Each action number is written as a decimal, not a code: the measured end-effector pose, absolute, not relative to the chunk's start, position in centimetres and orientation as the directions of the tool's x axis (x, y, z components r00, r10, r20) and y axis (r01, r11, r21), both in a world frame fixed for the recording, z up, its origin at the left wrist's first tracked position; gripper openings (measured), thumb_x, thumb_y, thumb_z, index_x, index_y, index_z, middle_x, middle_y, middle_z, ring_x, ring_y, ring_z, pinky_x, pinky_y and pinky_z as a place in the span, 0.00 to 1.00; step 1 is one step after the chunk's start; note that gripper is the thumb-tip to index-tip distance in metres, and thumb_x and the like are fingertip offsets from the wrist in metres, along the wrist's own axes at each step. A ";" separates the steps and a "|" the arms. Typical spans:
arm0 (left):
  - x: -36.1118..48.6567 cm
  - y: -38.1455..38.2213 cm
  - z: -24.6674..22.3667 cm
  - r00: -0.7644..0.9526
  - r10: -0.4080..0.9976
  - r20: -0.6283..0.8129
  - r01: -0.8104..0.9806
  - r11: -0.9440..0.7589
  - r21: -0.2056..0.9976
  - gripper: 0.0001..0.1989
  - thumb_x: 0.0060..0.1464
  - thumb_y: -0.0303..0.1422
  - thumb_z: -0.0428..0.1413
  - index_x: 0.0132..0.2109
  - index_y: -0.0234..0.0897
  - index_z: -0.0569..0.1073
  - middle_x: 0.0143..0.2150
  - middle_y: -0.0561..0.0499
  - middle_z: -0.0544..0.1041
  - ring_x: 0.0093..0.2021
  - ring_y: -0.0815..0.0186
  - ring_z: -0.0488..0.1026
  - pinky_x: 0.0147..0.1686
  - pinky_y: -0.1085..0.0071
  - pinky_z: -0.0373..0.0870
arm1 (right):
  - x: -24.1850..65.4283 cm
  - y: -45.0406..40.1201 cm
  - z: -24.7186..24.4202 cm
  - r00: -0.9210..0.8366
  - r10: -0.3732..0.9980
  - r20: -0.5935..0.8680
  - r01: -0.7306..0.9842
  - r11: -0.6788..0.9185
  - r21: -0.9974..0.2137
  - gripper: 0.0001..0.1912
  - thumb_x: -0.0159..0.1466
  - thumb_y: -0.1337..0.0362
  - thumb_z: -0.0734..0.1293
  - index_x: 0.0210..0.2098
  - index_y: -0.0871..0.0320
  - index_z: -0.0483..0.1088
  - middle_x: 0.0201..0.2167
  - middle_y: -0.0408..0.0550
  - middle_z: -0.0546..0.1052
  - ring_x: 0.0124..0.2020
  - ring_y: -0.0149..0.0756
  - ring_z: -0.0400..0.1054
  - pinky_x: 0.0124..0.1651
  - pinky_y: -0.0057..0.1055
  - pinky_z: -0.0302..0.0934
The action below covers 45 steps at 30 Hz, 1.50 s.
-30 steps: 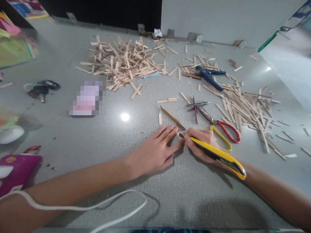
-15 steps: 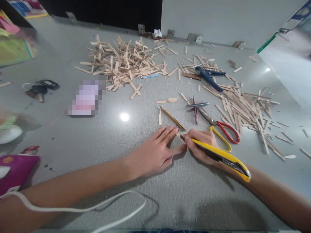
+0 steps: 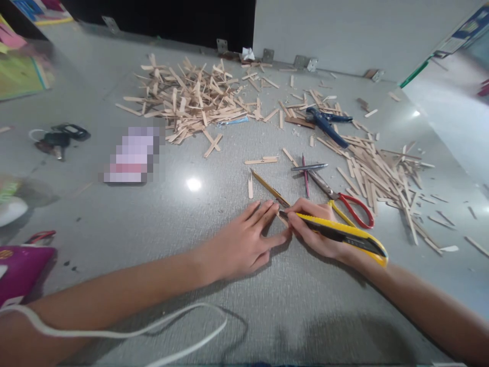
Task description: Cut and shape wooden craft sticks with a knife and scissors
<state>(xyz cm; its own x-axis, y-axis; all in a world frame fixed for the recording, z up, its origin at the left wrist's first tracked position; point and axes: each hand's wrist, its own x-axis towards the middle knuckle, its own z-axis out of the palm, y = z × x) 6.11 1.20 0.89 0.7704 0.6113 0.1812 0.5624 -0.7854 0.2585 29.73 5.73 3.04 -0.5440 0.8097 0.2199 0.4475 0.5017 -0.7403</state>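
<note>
My right hand [image 3: 311,227] is closed around a yellow and black utility knife [image 3: 344,233], its tip down at a small wooden craft stick [image 3: 283,218] on the table. My left hand [image 3: 248,237] lies low over the tabletop, holding that stick at its ends between fingertips and thumb; the fingers cover part of it. Just beyond the hands lies a gold-coloured pencil or pen [image 3: 269,187]. A notched stick [image 3: 250,187] and a pair of joined sticks [image 3: 262,160] rest nearby. Scissors [image 3: 346,204] with red and yellow handles lie beside my right hand, partly behind it.
Two crossed pens [image 3: 306,167] lie past the scissors. Craft sticks are heaped at the back [image 3: 194,97] and right [image 3: 372,168], with blue-handled pliers [image 3: 328,125] between. Keys [image 3: 61,137], a blurred-out phone-like object [image 3: 132,153] and a purple pouch [image 3: 26,270] are left. A white cable [image 3: 183,311] crosses in front.
The knife's rear end has swung up and slightly left, its tip staying at the stick. My left hand keeps its place; the whole view has shifted slightly.
</note>
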 end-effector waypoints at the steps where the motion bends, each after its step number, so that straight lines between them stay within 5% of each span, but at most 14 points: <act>1: 6.1 1.2 0.8 0.771 0.610 0.185 0.561 -0.787 0.258 0.30 0.69 0.34 0.60 0.74 0.38 0.65 0.77 0.27 0.62 0.78 0.35 0.59 0.74 0.38 0.59 | 29.7 5.7 3.1 -0.542 0.812 0.217 0.450 0.498 -0.742 0.13 0.76 0.59 0.66 0.33 0.55 0.71 0.21 0.37 0.72 0.20 0.26 0.65 0.25 0.24 0.58; 7: 6.1 1.2 0.5 0.761 0.621 0.190 0.560 -0.776 0.290 0.33 0.70 0.35 0.59 0.77 0.42 0.60 0.80 0.34 0.57 0.79 0.41 0.57 0.76 0.42 0.54 | 29.5 5.8 3.2 -0.539 0.813 0.219 0.454 0.499 -0.738 0.13 0.76 0.59 0.65 0.34 0.56 0.71 0.21 0.37 0.73 0.20 0.26 0.67 0.26 0.22 0.59; 18: 6.1 1.2 0.5 0.767 0.621 0.162 0.576 -0.777 0.253 0.33 0.70 0.36 0.59 0.76 0.42 0.60 0.79 0.31 0.60 0.79 0.38 0.57 0.75 0.40 0.57 | 30.0 5.8 2.4 -0.618 0.729 0.294 0.389 0.608 -0.692 0.10 0.76 0.65 0.64 0.36 0.55 0.67 0.26 0.36 0.71 0.22 0.23 0.65 0.27 0.22 0.56; 24: 6.1 1.2 0.7 0.757 0.635 0.152 0.591 -0.765 0.255 0.31 0.71 0.35 0.58 0.76 0.44 0.62 0.79 0.36 0.60 0.79 0.42 0.57 0.76 0.42 0.55 | 30.0 6.1 2.7 -0.606 0.751 0.264 0.430 0.588 -0.685 0.17 0.77 0.62 0.62 0.30 0.54 0.63 0.22 0.35 0.65 0.20 0.25 0.59 0.24 0.24 0.52; 32: 5.9 1.4 0.3 0.772 0.609 0.182 0.567 -0.790 0.233 0.30 0.72 0.34 0.56 0.76 0.42 0.62 0.79 0.31 0.60 0.78 0.38 0.58 0.74 0.39 0.58 | 30.4 5.9 2.4 -0.570 0.760 0.311 0.433 0.600 -0.673 0.14 0.77 0.60 0.63 0.35 0.56 0.71 0.24 0.38 0.73 0.21 0.26 0.65 0.27 0.24 0.57; 36: 5.8 1.5 0.2 0.774 0.603 0.196 0.568 -0.797 0.207 0.27 0.73 0.34 0.53 0.75 0.43 0.64 0.79 0.33 0.61 0.78 0.40 0.59 0.74 0.40 0.59 | 31.9 7.4 4.4 -0.598 0.737 0.315 0.566 0.667 -0.485 0.09 0.76 0.64 0.63 0.49 0.58 0.75 0.34 0.45 0.82 0.28 0.31 0.74 0.33 0.26 0.63; 42: 5.9 1.6 0.5 0.786 0.592 0.178 0.578 -0.806 0.127 0.25 0.73 0.34 0.53 0.73 0.39 0.67 0.75 0.28 0.65 0.76 0.38 0.63 0.71 0.40 0.63 | 32.4 8.4 7.4 -0.571 0.817 -0.080 0.792 0.574 0.208 0.19 0.65 0.80 0.62 0.49 0.59 0.76 0.40 0.55 0.82 0.38 0.42 0.80 0.32 0.30 0.61; 45: 5.9 1.7 0.3 0.787 0.596 0.159 0.584 -0.803 0.116 0.24 0.73 0.33 0.53 0.72 0.38 0.68 0.75 0.27 0.65 0.76 0.38 0.63 0.71 0.39 0.64 | 30.6 6.2 8.3 -0.546 0.831 -0.107 0.779 0.550 0.301 0.22 0.64 0.82 0.64 0.53 0.62 0.76 0.42 0.58 0.83 0.41 0.46 0.81 0.34 0.31 0.66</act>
